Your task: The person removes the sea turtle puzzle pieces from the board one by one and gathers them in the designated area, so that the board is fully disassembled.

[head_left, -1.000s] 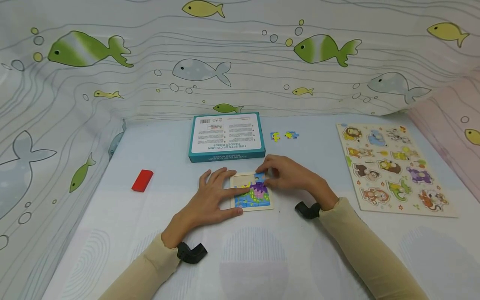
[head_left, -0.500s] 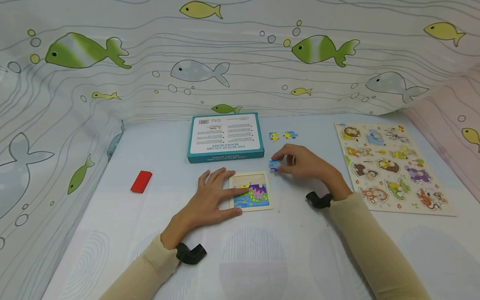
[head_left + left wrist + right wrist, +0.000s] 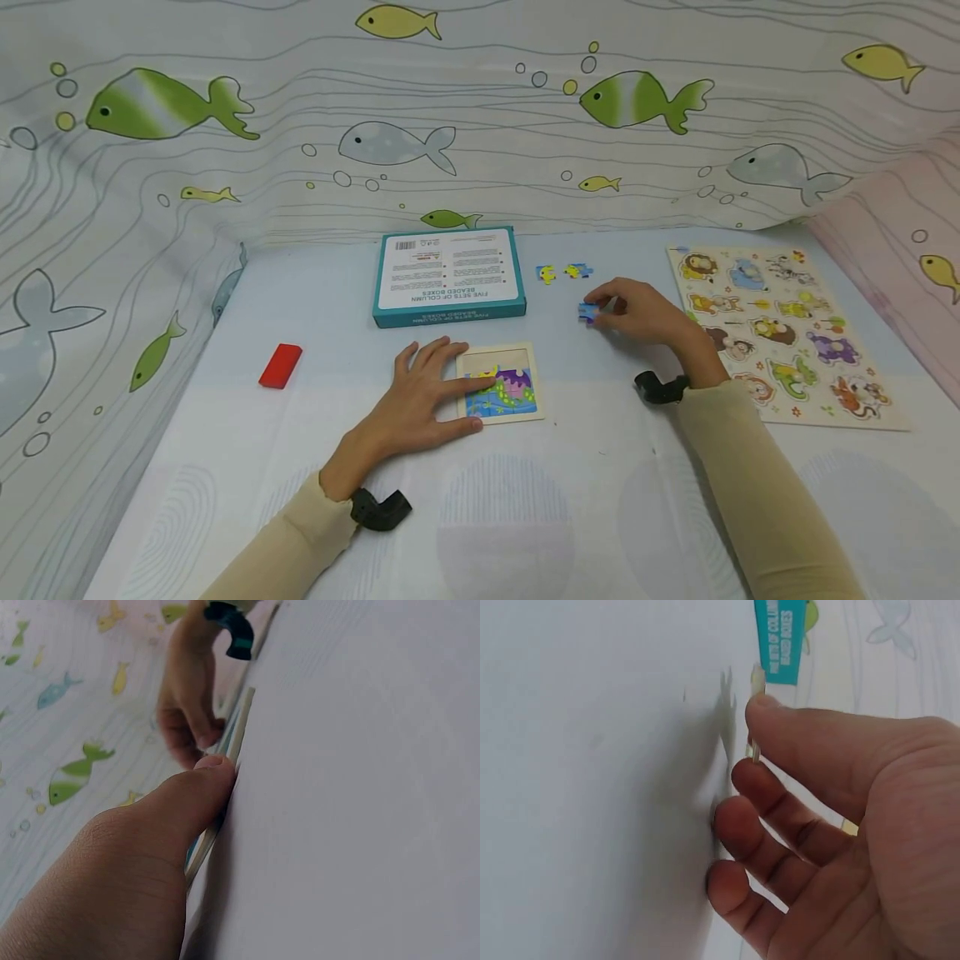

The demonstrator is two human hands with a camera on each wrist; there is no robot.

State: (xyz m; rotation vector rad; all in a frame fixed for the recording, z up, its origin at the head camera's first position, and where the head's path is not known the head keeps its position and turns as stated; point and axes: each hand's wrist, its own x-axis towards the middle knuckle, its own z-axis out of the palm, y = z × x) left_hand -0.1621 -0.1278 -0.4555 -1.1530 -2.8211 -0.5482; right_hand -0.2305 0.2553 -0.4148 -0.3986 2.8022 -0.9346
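Note:
A small wooden puzzle frame (image 3: 517, 418) lies on the table, its lower part filled with colourful jigsaw pieces (image 3: 502, 404) and the bare board (image 3: 510, 358) showing along its top. My left hand (image 3: 423, 404) rests with spread fingers over the frame's left side; the index finger lies across the pieces and the thumb (image 3: 206, 784) touches the frame's near edge. Right of the frame, my right hand (image 3: 648, 312) pinches a blue jigsaw piece (image 3: 587, 312) between thumb and fingers, close to the tabletop. Edge-on, that thin piece (image 3: 758, 679) shows in the right wrist view.
Two yellow-and-blue jigsaw pieces (image 3: 546, 273) lie beyond my right hand. A teal-edged box (image 3: 450, 275) is behind the frame. A red block (image 3: 281, 367) lies at left, and an animal puzzle board (image 3: 813, 400) at right, partly behind my right arm. Fish-patterned cloth (image 3: 495, 158) hangs behind.
My right hand has lifted the blue jigsaw piece out of the frame's upper right and carried it right and away from me. My left hand has stayed on the frame.

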